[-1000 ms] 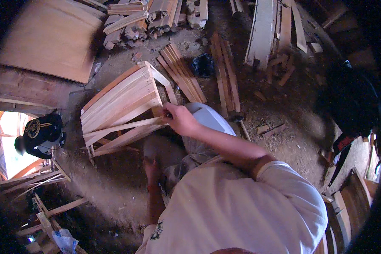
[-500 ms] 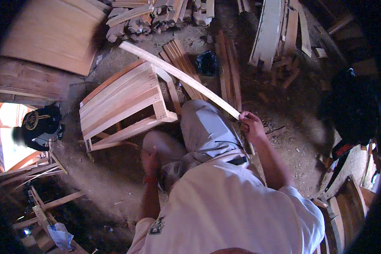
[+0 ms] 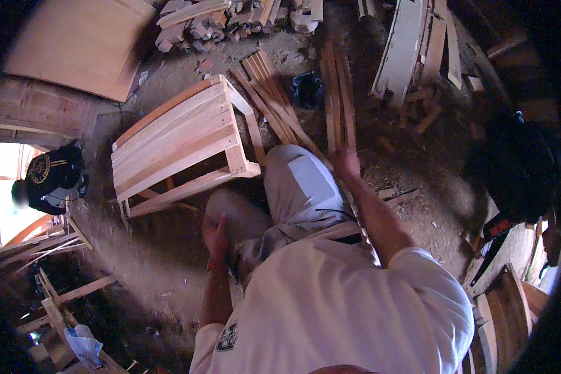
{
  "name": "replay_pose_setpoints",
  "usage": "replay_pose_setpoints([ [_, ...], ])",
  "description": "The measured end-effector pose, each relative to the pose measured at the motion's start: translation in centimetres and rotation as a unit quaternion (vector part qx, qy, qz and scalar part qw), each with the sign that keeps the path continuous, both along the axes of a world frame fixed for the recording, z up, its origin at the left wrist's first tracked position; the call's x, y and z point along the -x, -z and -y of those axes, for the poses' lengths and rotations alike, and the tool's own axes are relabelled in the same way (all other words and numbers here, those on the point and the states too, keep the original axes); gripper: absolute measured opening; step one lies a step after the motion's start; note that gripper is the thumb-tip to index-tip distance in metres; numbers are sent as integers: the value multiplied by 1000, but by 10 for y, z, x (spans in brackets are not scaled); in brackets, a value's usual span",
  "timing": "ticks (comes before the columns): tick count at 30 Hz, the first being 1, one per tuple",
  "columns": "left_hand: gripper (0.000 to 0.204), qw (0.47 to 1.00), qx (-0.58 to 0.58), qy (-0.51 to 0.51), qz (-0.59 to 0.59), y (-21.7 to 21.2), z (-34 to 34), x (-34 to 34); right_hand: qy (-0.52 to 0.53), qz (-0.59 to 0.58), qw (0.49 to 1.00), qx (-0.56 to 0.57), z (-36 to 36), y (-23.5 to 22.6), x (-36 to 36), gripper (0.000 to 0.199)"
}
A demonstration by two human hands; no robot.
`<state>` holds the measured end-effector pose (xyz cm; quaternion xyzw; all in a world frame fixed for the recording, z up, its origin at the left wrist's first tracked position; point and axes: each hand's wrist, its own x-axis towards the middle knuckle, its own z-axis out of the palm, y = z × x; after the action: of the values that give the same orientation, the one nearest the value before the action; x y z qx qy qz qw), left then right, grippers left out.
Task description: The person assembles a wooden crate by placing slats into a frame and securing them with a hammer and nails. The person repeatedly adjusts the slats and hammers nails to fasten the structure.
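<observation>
- Slat (image 3: pixel 306 141): lies aslant just past my right knee (image 3: pixel 285 161), near end at my right hand, far end crossing the planks (image 3: pixel 259 66) as I look down. Contact with them: I can't make out.
- Right hand (image 3: pixel 345 163): arm reaching forward, hand just right of the knee, at the slat's near end. Fingers dim and partly hidden; I cannot tell how far they are parted, nor whether they have hold of the slat.
- Left hand (image 3: pixel 216 233): against the outer side of my left knee (image 3: pixel 221 202), fingers loosely extended, gripping nothing I can see.
- Frame (image 3: pixel 174 140): pale slatted woodwork, ahead and to my left, tilted in view; nearest corner just beyond the gap between my knees. Both hands are apart from it.
- Long boards (image 3: pixel 340 103): dark, side by side, beyond my right hand.
- Black bag (image 3: pixel 307 89): between the planks and the long boards.
- Lumber stack (image 3: pixel 230 23): piled unevenly at the far side.
- Panel (image 3: pixel 75 47): broad, flat, upper left.
- Co-worker (image 3: pixel 56 174): far left, bent over, dark top with a round yellow emblem.
- Plastic bag (image 3: pixel 84 346): whitish, on timber at lower left.
- Curved pieces (image 3: pixel 511 311): wooden, grouped at lower right.
</observation>
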<state>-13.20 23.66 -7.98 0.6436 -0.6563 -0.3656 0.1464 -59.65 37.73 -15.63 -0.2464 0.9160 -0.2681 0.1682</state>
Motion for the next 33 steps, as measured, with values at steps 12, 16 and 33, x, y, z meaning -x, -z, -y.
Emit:
replay_pose_setpoints([
  [12,77,994,43,2,100,36,-2,-17,-98,-33,973,-205,32,-7,6,41],
  [16,78,988,3,-22,155,-14,-3,14,-94,-13,984,-154,22,16,22,43],
  [33,85,987,80,-40,131,20,-16,5,74,371,868,322,-74,-114,-18,24],
])
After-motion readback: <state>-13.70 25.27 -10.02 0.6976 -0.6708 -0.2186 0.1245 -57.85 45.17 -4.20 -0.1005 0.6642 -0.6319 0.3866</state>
